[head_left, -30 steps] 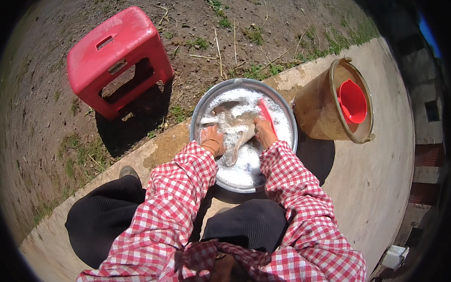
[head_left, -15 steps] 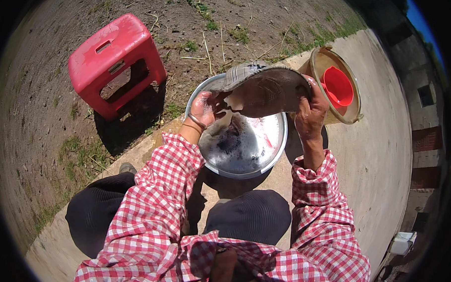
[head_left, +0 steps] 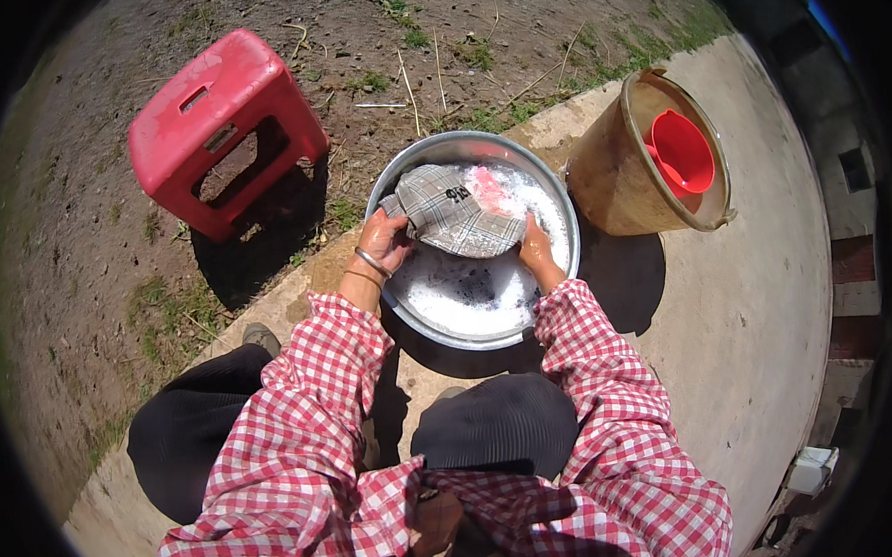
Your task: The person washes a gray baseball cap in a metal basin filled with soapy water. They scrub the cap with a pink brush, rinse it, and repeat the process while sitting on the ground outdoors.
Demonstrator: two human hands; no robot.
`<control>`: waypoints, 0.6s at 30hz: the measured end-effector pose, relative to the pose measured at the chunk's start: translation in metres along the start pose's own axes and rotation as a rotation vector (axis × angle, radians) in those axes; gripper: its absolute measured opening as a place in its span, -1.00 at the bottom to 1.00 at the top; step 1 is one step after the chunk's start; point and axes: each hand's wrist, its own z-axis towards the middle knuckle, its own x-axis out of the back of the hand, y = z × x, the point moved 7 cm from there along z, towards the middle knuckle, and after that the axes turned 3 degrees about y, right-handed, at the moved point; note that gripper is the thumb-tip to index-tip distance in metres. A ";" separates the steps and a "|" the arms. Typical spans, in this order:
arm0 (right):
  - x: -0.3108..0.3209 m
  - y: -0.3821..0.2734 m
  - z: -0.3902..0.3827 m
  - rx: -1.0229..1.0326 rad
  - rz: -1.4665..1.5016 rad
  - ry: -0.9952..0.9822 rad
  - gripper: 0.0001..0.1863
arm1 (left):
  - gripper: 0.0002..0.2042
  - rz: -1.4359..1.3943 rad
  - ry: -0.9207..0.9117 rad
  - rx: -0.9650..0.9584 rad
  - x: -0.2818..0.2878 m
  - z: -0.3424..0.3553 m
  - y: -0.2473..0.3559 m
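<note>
A grey plaid cap [head_left: 461, 222] with dark stitching is stretched between my two hands, low in a round metal basin [head_left: 427, 339]. My left hand [head_left: 384, 240], with a bangle at the wrist, grips the cap's left edge. On the opposite edge, my right hand [head_left: 536, 251] is closed with the thumb on top of the fabric. White suds [head_left: 447, 298] fill the basin around the cap, with dark specks in the foam. Behind the cap, something pink [head_left: 487, 192] shows among the suds. The fingers under the cap are hidden.
A tan bucket [head_left: 609, 165] stands on the concrete strip to the basin's right, with a red scoop [head_left: 681, 152] inside. On the dirt at the left is a red plastic stool [head_left: 214, 120]. My knees [head_left: 495, 429] are close to the basin's near side.
The cap has come down from above the basin into the suds and turned, so its plaid outside now faces up. Both hands moved down with it, the right one inward.
</note>
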 end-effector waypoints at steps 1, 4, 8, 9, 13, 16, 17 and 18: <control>-0.021 0.003 0.002 0.030 -0.098 -0.062 -0.39 | -0.67 -0.028 0.042 -0.061 0.003 -0.003 0.004; -0.054 0.001 0.008 0.154 -0.202 -0.300 -0.46 | -0.67 0.234 0.054 -0.229 -0.005 -0.010 0.024; 0.013 -0.002 0.015 0.024 0.240 -0.086 -0.72 | -0.67 0.456 -0.137 -0.291 -0.039 -0.016 0.041; 0.031 -0.007 0.012 -0.022 0.277 -0.056 -0.70 | -0.67 0.359 -0.201 -0.260 -0.048 -0.017 0.039; 0.095 -0.061 -0.046 0.145 0.452 -0.044 -0.57 | -0.71 0.002 -0.162 -0.215 -0.072 -0.011 0.021; 0.118 -0.097 -0.104 0.192 0.579 -0.108 -0.35 | -0.80 -0.174 -0.036 -0.247 -0.078 -0.004 0.010; 0.125 -0.114 -0.120 0.342 0.513 -0.073 -0.31 | -0.83 -0.223 -0.010 -0.279 -0.078 -0.002 0.007; 0.120 -0.122 -0.130 0.359 0.253 -0.110 -0.29 | -0.88 -0.195 0.070 -0.300 -0.076 0.003 0.003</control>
